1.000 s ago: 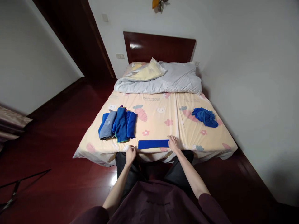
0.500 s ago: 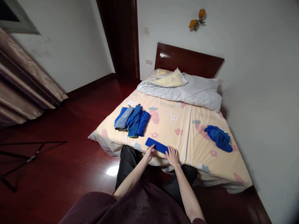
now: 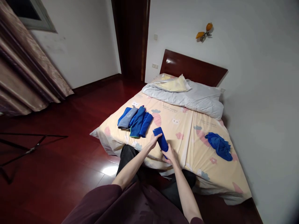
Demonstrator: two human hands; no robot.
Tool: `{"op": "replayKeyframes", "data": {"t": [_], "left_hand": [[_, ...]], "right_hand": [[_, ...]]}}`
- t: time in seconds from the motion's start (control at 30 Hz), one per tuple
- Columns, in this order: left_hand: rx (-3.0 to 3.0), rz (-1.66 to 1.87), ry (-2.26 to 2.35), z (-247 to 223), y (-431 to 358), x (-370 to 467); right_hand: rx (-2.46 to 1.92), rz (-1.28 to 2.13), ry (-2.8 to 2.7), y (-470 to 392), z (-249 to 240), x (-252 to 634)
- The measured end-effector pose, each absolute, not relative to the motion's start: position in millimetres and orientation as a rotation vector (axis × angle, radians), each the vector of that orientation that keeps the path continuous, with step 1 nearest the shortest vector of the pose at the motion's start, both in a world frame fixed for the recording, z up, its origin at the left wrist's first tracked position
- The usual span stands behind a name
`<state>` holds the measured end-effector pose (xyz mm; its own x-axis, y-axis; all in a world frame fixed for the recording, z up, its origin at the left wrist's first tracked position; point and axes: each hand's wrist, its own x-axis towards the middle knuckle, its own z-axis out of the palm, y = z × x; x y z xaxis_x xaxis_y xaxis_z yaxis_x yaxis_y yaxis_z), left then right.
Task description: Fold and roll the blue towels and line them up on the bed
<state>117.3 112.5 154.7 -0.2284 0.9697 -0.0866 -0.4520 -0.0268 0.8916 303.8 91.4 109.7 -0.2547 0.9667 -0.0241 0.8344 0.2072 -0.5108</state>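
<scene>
A blue towel (image 3: pixel 161 139), folded into a narrow strip, is held up over the near edge of the bed. My left hand (image 3: pixel 154 140) grips its upper left side, thumb across the front. Around its lower right end my right hand (image 3: pixel 169 153) is closed. Left of it on the bed lie several rolled or folded cloths: a grey one (image 3: pixel 127 118) with pale lettering, a darker blue one with a green edge (image 3: pixel 137 123) and a bright blue one (image 3: pixel 146 124). Farther right, a crumpled blue cloth (image 3: pixel 219 146) rests on the sheet.
The bed (image 3: pixel 177 126) has a patterned yellow sheet, with a grey-white quilt (image 3: pixel 201 96) bunched near the dark headboard (image 3: pixel 193 67). Black metal legs (image 3: pixel 30 149) stand on the red floor at left, below a curtain (image 3: pixel 30 71). A wall borders the bed's right side.
The folded blue towel has been lifted from the sheet and turned from lying crosswise to a steep slant. Both my hands now grip it. The view has tilted slightly.
</scene>
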Motion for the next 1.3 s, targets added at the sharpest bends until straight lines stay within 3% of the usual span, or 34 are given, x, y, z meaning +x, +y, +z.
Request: {"op": "replayKeyframes", "data": {"t": [0.2, 0.37, 0.67, 1.3], "left_hand": [[1.108, 1.42, 1.182, 217, 116, 60], [1.316, 1.337, 1.339, 241, 111, 6], [1.416, 1.307, 1.527, 220, 100, -52], [1.412, 1.333, 1.566, 199, 110, -60]], "right_hand": [[-1.407, 0.952, -1.833, 114, 143, 217], [-1.208, 1.143, -1.697, 131, 159, 145], [-1.148, 1.266, -1.696, 139, 149, 79], [-1.141, 1.311, -1.708, 140, 156, 74]]}}
